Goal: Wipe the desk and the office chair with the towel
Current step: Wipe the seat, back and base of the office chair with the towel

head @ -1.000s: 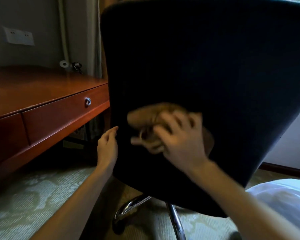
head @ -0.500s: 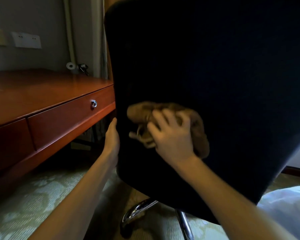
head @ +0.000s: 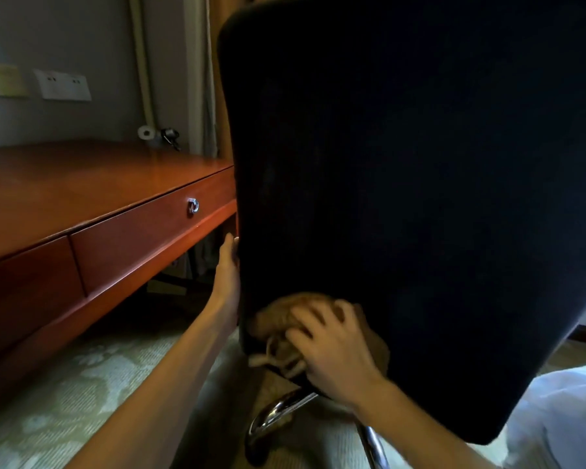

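The black office chair's backrest [head: 403, 184] fills most of the view, its rear side facing me. My right hand [head: 332, 346] presses a bunched brown towel [head: 278, 316] against the lower left corner of the backrest, fingers curled over the cloth. My left hand [head: 229, 275] lies along the backrest's left edge with straight fingers, steadying it. The reddish wooden desk [head: 92, 184] stands to the left, its top bare where I can see it.
The desk has a drawer with a metal knob [head: 193, 206]. Chrome chair legs [head: 278, 414] show below the backrest over a pale patterned carpet [head: 65, 394]. Wall sockets [head: 63, 84] and a curtain [head: 203, 76] are behind. White fabric [head: 562, 418] lies at the lower right.
My right hand has dragged the towel down the backrest to its lower left corner. My left hand has moved from a loose touch to lying flat along the chair's left edge.
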A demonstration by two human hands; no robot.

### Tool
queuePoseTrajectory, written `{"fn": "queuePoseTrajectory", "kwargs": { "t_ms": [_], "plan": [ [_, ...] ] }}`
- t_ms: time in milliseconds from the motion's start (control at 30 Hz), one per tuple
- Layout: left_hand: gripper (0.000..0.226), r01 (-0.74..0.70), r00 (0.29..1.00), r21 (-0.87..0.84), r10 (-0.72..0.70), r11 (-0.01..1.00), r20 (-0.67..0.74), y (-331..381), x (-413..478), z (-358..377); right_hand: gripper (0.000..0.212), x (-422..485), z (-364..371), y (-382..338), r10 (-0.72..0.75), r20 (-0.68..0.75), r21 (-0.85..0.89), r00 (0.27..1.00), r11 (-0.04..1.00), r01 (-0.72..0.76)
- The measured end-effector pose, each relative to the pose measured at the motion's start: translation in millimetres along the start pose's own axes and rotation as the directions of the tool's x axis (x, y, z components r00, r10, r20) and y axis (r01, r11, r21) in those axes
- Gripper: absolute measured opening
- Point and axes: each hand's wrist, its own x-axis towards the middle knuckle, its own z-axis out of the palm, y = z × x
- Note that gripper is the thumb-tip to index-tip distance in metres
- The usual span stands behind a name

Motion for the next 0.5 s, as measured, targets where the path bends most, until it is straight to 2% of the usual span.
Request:
{"fn": "queuePoseTrajectory", "kwargs": {
  "t_ms": [33,100,200,267,333,433,500],
  "plan": [
    [0.047,0.013,1.0,-0.048,-0.014,0.999,-0.021,0.7,-1.5,1.5,0.035,12.7,-25.9,8.6,0.015,-0.166,-0.02,0.986,1.0,-0.018],
    [0.045,0.014,1.0,-0.081,-0.016,0.997,-0.02,2.2,-4.7,3.5,0.024,39.7,-86.7,29.0,0.049,-0.486,-0.055,0.873,0.995,-0.086],
    [0.053,0.035,0.999,-0.054,-0.036,0.998,-0.017,5.8,-13.1,1.6,0.029,75.0,-173.8,62.2,0.122,-0.713,-0.125,0.69,0.947,-0.297],
    [0.054,0.045,0.998,-0.008,-0.045,0.999,-0.034,6.1,-20.6,-1.2,0.031,92.3,-211.1,79.6,0.164,-0.755,-0.185,0.635,0.876,-0.446],
    [0.055,0.028,0.998,0.033,-0.027,0.999,-0.056,5.0,-25.7,-2.4,0.036,104.7,-226.8,93.3,0.228,-0.716,-0.193,0.66,0.844,-0.501],
    [0.058,0.021,0.998,0.06,-0.017,0.998,-0.061,3.6,-32.2,1.8,0.042,109.9,-211.0,99.2,0.289,-0.66,-0.159,0.694,0.849,-0.504],
    [0.063,0.02,0.997,0.054,-0.016,0.998,-0.074,4.2,-33.8,5.9,0.047,102.1,-172.8,91.1,0.247,-0.641,-0.138,0.727,0.895,-0.425]
  ]
}}
